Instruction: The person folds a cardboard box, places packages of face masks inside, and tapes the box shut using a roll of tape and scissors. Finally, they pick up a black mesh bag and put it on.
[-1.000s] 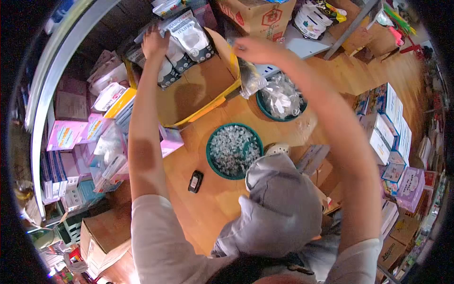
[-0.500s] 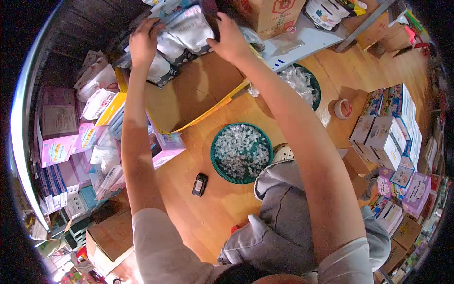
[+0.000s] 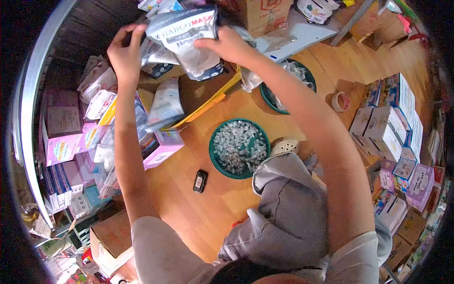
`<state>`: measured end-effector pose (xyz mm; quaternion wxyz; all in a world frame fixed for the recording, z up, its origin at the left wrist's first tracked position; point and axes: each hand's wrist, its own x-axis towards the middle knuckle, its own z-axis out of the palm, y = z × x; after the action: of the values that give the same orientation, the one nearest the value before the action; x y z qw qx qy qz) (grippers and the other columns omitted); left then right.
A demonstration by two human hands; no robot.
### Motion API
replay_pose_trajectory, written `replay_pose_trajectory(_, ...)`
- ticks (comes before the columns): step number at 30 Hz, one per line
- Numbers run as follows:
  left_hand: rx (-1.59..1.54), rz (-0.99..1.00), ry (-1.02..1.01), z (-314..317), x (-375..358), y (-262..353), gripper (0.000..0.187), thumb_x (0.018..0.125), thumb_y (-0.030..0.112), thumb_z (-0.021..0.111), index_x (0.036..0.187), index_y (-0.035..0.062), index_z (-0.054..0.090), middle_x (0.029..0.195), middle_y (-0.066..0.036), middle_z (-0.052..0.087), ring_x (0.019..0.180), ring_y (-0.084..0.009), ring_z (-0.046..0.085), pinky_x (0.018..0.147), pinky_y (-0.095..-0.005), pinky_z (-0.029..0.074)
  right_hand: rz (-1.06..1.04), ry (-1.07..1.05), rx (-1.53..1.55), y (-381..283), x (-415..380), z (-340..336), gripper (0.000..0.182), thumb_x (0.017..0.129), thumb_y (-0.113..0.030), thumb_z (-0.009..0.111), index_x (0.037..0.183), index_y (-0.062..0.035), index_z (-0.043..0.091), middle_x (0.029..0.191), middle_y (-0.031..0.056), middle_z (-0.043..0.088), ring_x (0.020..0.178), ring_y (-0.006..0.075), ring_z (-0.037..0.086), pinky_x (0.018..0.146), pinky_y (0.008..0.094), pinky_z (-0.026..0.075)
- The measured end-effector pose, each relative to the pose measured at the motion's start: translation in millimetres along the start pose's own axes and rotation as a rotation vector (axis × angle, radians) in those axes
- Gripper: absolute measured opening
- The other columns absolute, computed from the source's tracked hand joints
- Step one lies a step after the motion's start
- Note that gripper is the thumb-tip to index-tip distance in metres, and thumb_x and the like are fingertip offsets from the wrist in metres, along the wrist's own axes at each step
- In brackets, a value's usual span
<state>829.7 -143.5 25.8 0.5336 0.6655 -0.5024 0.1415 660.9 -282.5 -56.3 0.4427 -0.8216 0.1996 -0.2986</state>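
Observation:
My right hand grips the right edge of a white and dark mask pack, printed "HABCO MASK", with its thumb across the front. My left hand is beside the pack's left edge, fingers apart; it looks open and just off the pack. Below and behind are more mask packs, partly hidden. An open cardboard carton with a yellow rim lies under my hands. A blurred white and blue pack stands tilted at the carton's near left side.
Two green baskets, one with clear plastic bits, one with clear wrapping, rest on the wooden floor. Near them are a small black device and a tape roll. Stacked boxes line the left and right.
My left hand has moved left and come away from the packs. The front pack has tipped up, showing its printed face. A pack now appears at the carton's near left side.

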Motion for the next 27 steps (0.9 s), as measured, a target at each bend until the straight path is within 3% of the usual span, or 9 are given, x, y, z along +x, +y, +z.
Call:
replay_pose_trajectory(7, 0.081, -0.183, 0.205, -0.8, -34.4, 4.5, 0.028, 0.085, 0.024, 0.060, 0.085, -0.0039, 0.062, 0.076, -0.005, 0.061, 0.070, -0.0080, 0.051, 0.066, -0.0222, 0.042, 0.138, 0.209, 0.420, -31.8, -85.4, -115.8, 0.037, 0.083, -0.037, 0.059, 0.104, -0.0066, 0.061, 0.094, 0.0035, 0.063, 0.083, 0.0132, 0.058, 0.073, 0.0303, 0.047)
replay_pose_trajectory(13, 0.032, -0.684, 0.215, -19.9, -126.3, -102.2, 0.037, 0.088, 0.031, 0.054, 0.097, -0.0050, 0.058, 0.091, -0.010, 0.060, 0.079, -0.0156, 0.052, 0.072, -0.0299, 0.043, 0.295, 0.202, 0.203, -71.8, -218.9, -239.3, 0.036, 0.088, -0.030, 0.054, 0.113, -0.0045, 0.051, 0.106, 0.0022, 0.056, 0.095, 0.0122, 0.054, 0.078, 0.0283, 0.046)
replay_pose_trajectory(16, 0.255, -0.911, -0.011, -46.7, -135.1, -107.9, 0.046, 0.084, 0.032, 0.058, 0.113, -0.0018, 0.045, 0.099, -0.015, 0.058, 0.089, -0.0231, 0.054, 0.076, -0.0374, 0.043, 0.270, 0.217, 0.059, -59.5, -294.9, -281.3, 0.027, 0.085, -0.025, 0.059, 0.102, -0.0032, 0.058, 0.089, 0.0012, 0.062, 0.081, 0.0104, 0.055, 0.071, 0.0273, 0.044)
replay_pose_trajectory(17, 0.041, -0.875, 0.004, -58.9, -142.1, -156.1, 0.053, 0.082, 0.033, 0.059, 0.117, -0.0003, 0.040, 0.101, -0.016, 0.056, 0.094, -0.0263, 0.053, 0.078, -0.0408, 0.043, 0.243, 0.151, -0.064, -56.6, -316.1, -296.0, 0.028, 0.084, -0.024, 0.060, 0.101, -0.0022, 0.058, 0.087, 0.0029, 0.063, 0.079, 0.0117, 0.056, 0.072, 0.0285, 0.045)
replay_pose_trajectory(19, 0.930, -0.635, 0.166, -45.7, -135.5, -135.6, 0.059, 0.079, 0.030, 0.063, 0.121, 0.0020, 0.032, 0.100, -0.017, 0.052, 0.100, -0.0292, 0.047, 0.081, -0.0442, 0.041, 0.331, 0.118, -0.233, -56.1, -352.9, -308.1, 0.028, 0.083, -0.024, 0.061, 0.098, -0.0017, 0.059, 0.086, 0.0083, 0.064, 0.078, 0.0172, 0.058, 0.072, 0.0305, 0.045)
replay_pose_trajectory(21, 1.109, -0.344, 0.132, -29.8, -127.3, -71.4, 0.052, 0.077, 0.024, 0.063, 0.117, 0.0011, 0.039, 0.100, -0.016, 0.049, 0.103, -0.0286, 0.042, 0.083, -0.0444, 0.039, 0.452, 0.042, -0.338, -49.7, -378.5, -316.4, 0.028, 0.081, -0.025, 0.061, 0.095, -0.0016, 0.060, 0.086, 0.0136, 0.063, 0.078, 0.0234, 0.060, 0.072, 0.0325, 0.045)
replay_pose_trajectory(23, 0.759, 0.240, -0.030, -7.0, -115.0, -8.3, 0.035, 0.081, 0.016, 0.058, 0.111, -0.0001, 0.047, 0.101, -0.014, 0.051, 0.100, -0.0253, 0.046, 0.086, -0.0396, 0.039, 0.625, -0.065, -0.386, -37.4, -402.4, -321.4, 0.028, 0.080, -0.028, 0.062, 0.092, -0.0020, 0.061, 0.086, 0.0186, 0.062, 0.079, 0.0303, 0.060, 0.072, 0.0346, 0.046)
replay_pose_trajectory(25, 0.232, -0.087, -0.362, 43.3, -113.6, 71.8, 0.023, 0.084, 0.011, 0.053, 0.104, -0.0004, 0.054, 0.103, -0.013, 0.054, 0.097, -0.0237, 0.051, 0.086, -0.0343, 0.040, 0.655, -0.116, -0.465, -11.8, -421.7, -317.7, 0.033, 0.079, -0.034, 0.062, 0.090, -0.0020, 0.063, 0.087, 0.0215, 0.061, 0.081, 0.0361, 0.059, 0.069, 0.0392, 0.046)
replay_pose_trajectory(27, 0.038, -0.020, -0.670, 99.2, -142.2, 162.1, 0.023, 0.084, 0.014, 0.056, 0.104, 0.0024, 0.056, 0.098, -0.010, 0.058, 0.090, -0.0195, 0.056, 0.081, -0.0310, 0.043, 0.621, -0.133, -0.467, 10.8, -434.6, -305.8, 0.038, 0.079, -0.038, 0.060, 0.089, -0.0015, 0.063, 0.086, 0.0221, 0.061, 0.081, 0.0373, 0.058, 0.069, 0.0418, 0.046)
